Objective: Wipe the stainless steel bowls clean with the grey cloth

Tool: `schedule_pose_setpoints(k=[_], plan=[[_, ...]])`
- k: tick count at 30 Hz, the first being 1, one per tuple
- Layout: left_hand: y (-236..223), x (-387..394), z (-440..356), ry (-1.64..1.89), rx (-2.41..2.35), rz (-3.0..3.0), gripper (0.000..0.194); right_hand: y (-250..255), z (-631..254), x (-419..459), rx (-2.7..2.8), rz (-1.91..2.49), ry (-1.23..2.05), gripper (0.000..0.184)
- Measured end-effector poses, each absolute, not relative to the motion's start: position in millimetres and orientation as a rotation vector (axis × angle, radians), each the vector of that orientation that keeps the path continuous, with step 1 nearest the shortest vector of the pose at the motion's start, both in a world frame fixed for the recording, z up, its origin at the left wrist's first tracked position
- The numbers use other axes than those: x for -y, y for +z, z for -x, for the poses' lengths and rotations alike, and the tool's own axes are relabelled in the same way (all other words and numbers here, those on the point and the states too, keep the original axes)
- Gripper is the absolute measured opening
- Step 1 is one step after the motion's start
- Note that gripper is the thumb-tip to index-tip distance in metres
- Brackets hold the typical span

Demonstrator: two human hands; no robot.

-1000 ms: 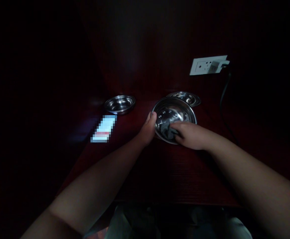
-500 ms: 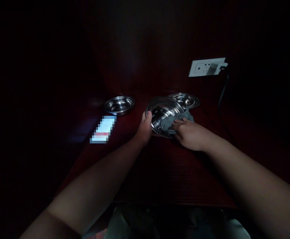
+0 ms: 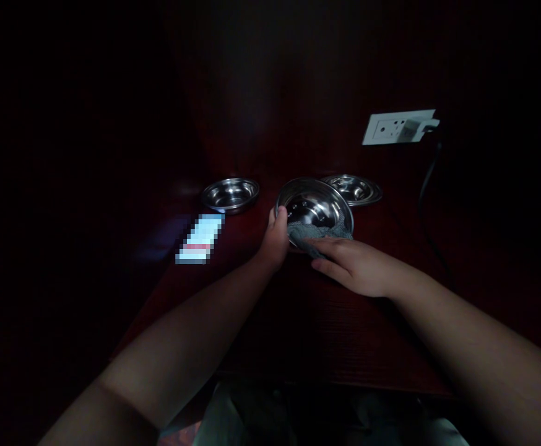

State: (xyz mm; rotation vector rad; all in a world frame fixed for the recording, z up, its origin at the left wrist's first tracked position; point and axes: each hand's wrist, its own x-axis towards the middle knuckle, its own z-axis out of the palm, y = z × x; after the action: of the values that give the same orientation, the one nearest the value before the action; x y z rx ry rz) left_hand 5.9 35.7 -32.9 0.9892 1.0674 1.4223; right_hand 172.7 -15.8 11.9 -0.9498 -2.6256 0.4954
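Cloth pressed to the rim of a steel bowl

At the centre of the frame, the left hand (image 3: 276,238) pinches the left rim of a tilted stainless-steel bowl (image 3: 319,204), thumb on the inside. The right hand (image 3: 358,263), fingers extended and slightly parted, presses a grey cloth (image 3: 310,234) over the bowl's near rim. A shallow metal dish (image 3: 354,191) lies just behind, at upper right of centre. Left of centre, a second metal bowl (image 3: 231,194) sits near a lit, pixelated rectangle (image 3: 200,239) on the dark red table (image 3: 335,334).
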Motion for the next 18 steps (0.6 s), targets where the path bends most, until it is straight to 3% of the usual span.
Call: schedule_pose_setpoints(k=[8, 18], plan=[[-38.0, -38.6, -5.6, 1.480, -1.023, -1.055, 0.050, 5.3, -171.5, 11.8, 2.474, 0.866, 0.541, 0.042], [-31.8, -33.9, -7.0, 1.408, -1.065, -0.998, 0.052, 1.5, -176.9, 2.8, 2.620, 1.127, 0.363, 0.034]])
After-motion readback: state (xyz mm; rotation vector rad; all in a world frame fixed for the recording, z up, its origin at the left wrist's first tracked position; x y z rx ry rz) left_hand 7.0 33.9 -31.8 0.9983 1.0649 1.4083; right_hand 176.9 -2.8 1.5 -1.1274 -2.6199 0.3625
